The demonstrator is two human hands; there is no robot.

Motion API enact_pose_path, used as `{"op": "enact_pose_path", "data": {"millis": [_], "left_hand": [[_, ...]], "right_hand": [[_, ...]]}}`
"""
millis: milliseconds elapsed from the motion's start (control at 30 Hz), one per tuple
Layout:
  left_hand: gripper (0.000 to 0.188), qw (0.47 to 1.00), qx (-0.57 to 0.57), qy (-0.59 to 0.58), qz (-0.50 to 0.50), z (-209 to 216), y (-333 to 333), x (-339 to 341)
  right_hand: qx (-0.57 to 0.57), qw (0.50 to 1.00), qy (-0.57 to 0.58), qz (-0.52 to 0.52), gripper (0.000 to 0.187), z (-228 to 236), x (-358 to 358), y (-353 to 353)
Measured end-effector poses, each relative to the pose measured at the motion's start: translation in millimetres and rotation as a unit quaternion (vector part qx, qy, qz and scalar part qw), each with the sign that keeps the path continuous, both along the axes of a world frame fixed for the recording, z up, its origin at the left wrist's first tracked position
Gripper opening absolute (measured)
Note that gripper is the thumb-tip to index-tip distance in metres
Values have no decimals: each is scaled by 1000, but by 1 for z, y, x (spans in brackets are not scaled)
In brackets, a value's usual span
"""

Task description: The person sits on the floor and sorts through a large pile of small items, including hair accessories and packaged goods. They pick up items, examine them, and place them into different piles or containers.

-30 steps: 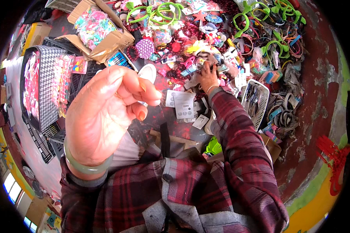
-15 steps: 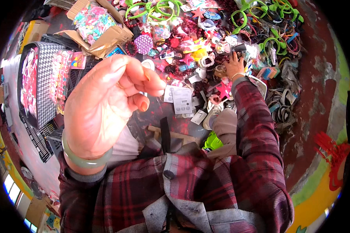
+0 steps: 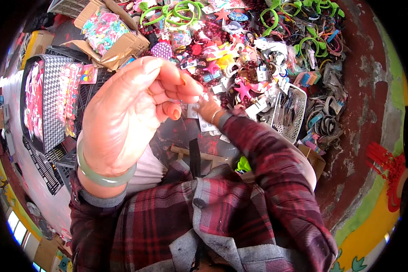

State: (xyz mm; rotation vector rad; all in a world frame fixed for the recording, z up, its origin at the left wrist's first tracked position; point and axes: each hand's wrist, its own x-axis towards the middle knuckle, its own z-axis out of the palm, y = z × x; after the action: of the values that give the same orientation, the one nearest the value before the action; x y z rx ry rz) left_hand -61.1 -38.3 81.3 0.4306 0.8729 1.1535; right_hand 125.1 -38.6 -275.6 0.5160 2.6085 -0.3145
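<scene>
My left hand [image 3: 122, 118], with a pale green bangle [image 3: 106, 177] on its wrist, is raised close to the camera. Its fingers curl inward toward the thumb; whatever they hold, if anything, is hidden. Just beyond its fingertips is my right hand [image 3: 208, 110], smeared by motion and partly covered, so its grip does not show. White printed cards [image 3: 207, 125] lie right under the right hand. A pink starfish-shaped ornament [image 3: 243, 90] and a yellow hair accessory [image 3: 225, 61] rest in the mixed pile of accessories beyond.
A white perforated basket [image 3: 299, 113] with dark items stands right of my right arm. Green headbands [image 3: 269, 20] lie at the far right. On the left are an opened cardboard box [image 3: 122, 47] of bagged colourful pieces and a houndstooth-patterned container [image 3: 56, 97] with pink packs.
My right hand has moved left and nearer, from the right of the pile to beside my left hand's fingertips. The white basket is uncovered. My left hand stays curled, shifted slightly right.
</scene>
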Motion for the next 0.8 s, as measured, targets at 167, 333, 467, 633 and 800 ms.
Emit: {"op": "enact_pose_path", "data": {"millis": [167,333,467,633,800], "left_hand": [[24,998,-35,15,40,-3,0,3],[25,998,-34,30,34,-1,3,4],[25,999,-30,30,34,-1,1,4],[25,999,-23,27,25,1,3,3],[24,999,-25,29,22,0,0,-1]], "right_hand": [[2,997,-46,54,33,-36,2,-66],[-12,990,-123,72,36,-37,43,-37],[57,989,-135,28,39,-25,75,13],[168,956,-239,26,37,-19,85,51],[225,947,-227,-41,39,13,92,105]]}}
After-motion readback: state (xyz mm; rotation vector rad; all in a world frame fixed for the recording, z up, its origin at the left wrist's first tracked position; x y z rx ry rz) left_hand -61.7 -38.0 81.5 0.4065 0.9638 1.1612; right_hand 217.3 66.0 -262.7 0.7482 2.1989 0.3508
